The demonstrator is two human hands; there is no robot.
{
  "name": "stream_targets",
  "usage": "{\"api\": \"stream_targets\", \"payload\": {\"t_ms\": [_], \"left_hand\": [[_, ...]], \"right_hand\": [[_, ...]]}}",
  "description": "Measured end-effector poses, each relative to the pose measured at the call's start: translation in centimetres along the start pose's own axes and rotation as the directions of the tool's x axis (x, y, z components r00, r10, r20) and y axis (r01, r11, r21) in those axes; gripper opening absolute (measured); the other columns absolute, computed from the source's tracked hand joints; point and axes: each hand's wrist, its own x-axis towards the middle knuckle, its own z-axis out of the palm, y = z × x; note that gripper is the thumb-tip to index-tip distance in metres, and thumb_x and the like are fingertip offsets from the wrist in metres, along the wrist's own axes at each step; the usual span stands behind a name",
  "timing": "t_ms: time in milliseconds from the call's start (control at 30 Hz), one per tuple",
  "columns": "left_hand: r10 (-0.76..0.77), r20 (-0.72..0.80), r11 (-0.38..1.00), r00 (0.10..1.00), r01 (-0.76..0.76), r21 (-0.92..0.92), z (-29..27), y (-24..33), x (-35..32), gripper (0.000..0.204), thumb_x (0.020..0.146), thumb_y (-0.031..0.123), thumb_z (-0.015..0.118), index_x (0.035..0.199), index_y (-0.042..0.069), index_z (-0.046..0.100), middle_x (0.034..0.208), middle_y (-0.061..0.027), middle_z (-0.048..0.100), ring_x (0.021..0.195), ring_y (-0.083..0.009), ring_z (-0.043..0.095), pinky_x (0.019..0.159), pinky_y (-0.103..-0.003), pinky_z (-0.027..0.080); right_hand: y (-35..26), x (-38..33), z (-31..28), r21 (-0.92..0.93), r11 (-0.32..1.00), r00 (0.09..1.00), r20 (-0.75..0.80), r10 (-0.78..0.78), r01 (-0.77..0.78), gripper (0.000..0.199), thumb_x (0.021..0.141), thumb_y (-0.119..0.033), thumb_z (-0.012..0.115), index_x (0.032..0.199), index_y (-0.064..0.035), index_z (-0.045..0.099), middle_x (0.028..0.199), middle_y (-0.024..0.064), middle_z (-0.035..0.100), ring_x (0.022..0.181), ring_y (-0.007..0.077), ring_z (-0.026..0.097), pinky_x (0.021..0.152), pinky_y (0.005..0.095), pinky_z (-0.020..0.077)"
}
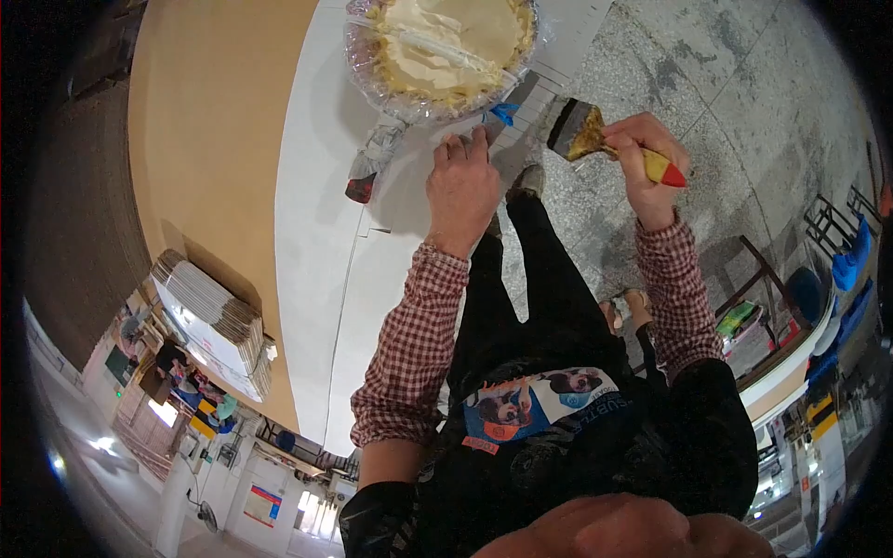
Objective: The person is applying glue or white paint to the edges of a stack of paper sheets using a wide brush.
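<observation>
My right hand [648, 163] grips a wide brush [586, 132] by its yellow, red-tipped handle. Its dark bristles point left, above the speckled floor. My left hand [462, 191] rests at the edge of a white sheet [321, 232], its fingers extended, slightly bent, with nothing seen in them. Just beyond it stands a round basin [535, 42] wrapped in clear plastic, with cream-coloured paste [451, 37] inside. A blue strip [503, 113] sits at the basin's near side. Left of my left hand lies a plastic-wrapped object [377, 153] with a red and black end; its kind is unclear.
A large tan board [209, 121] stretches along the left beyond the white sheet. On it sits a stack of cardboard sheets [214, 321]. Chair frames and blue items [848, 260] stand at the right. Another person's feet [637, 299] show on the floor nearby.
</observation>
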Motion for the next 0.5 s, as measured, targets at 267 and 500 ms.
{"api": "stream_targets", "payload": {"t_ms": [267,500], "left_hand": [[-0.012,-0.002,1.0,1.0,0.012,-0.02,0.1,0.0,-0.5,0.046,0.084,0.014,0.053,0.127,0.002,0.048,0.107,-0.0198,0.057,0.098,-0.0347,0.054,0.084,-0.041,0.047],[-0.011,-0.003,1.0,1.0,0.011,-0.008,0.1,-0.1,-0.3,0.045,0.084,0.014,0.053,0.127,0.002,0.048,0.108,-0.0201,0.057,0.098,-0.0349,0.054,0.084,-0.042,0.047]], "right_hand": [[-0.5,0.3,-0.8,0.047,0.999,1.0,0.002,-0.001,0.001,0.012,0.083,-0.004,0.056,0.075,0.0023,0.063,0.082,0.0099,0.065,0.071,0.0146,0.06,0.064,0.028,0.0487],[1.0,1.3,-0.9,0.109,0.994,0.999,-0.039,0.029,-0.024,0.014,0.086,-0.005,0.055,0.078,0.0027,0.064,0.083,0.0096,0.064,0.069,0.0125,0.06,0.058,0.0245,0.0501]]}}
